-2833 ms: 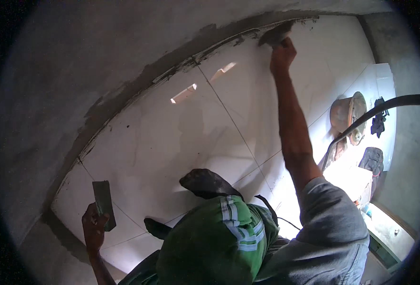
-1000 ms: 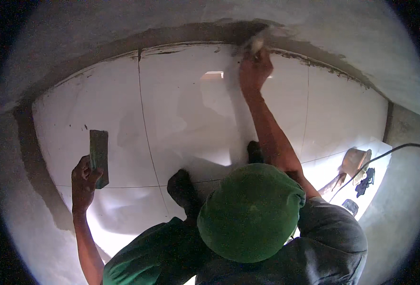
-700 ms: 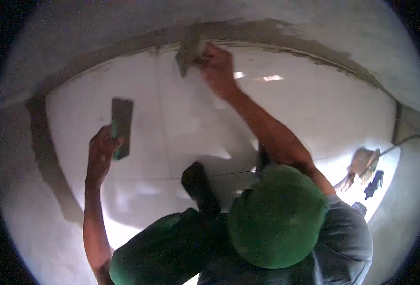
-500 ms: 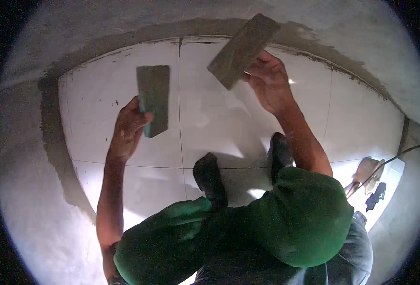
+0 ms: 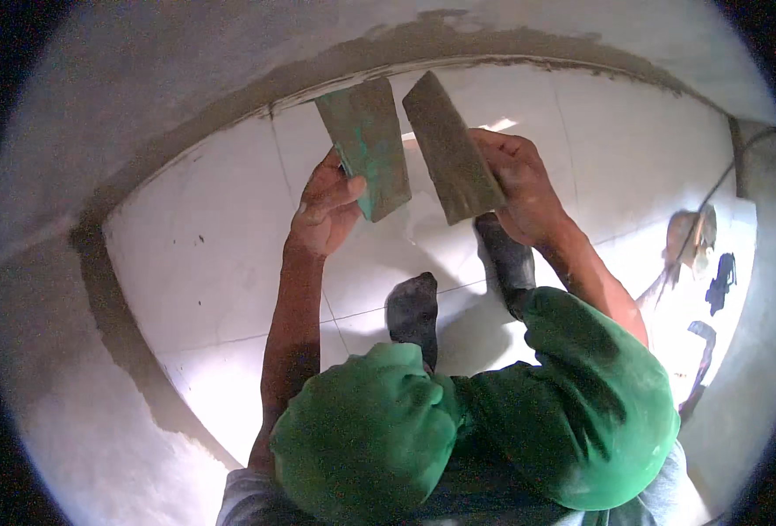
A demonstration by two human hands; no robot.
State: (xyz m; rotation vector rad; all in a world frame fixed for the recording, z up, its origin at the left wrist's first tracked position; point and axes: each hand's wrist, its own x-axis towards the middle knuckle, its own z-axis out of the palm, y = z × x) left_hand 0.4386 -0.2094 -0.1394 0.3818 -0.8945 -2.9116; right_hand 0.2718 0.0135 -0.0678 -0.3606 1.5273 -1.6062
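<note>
My left hand [image 5: 331, 206] is closed on a flat rectangular tool [image 5: 372, 153], grey with green patches, held up above the pale tiled floor [image 5: 204, 289]. My right hand [image 5: 515, 180] grips a second grey, mortar-smeared rectangular trowel [image 5: 449, 145], tilted just to the right of the first, with a small gap between their blades. The fingers of both hands are partly hidden behind the tools. Below them, my dark-covered feet [image 5: 412, 311] stand on the tiles between my bent knees in green trousers.
A curved-looking grey wall [image 5: 186, 61] with a damp mortar band meets the tiles ahead; grey wall sides flank them. At the right lie a round tan bucket [image 5: 688, 230], dark crumpled items [image 5: 723, 280] and a black cable [image 5: 714, 188] in bright light.
My right hand has come away from the wall's base and moved down beside the left one. My left hand has risen toward the middle, bringing the two tools close together.
</note>
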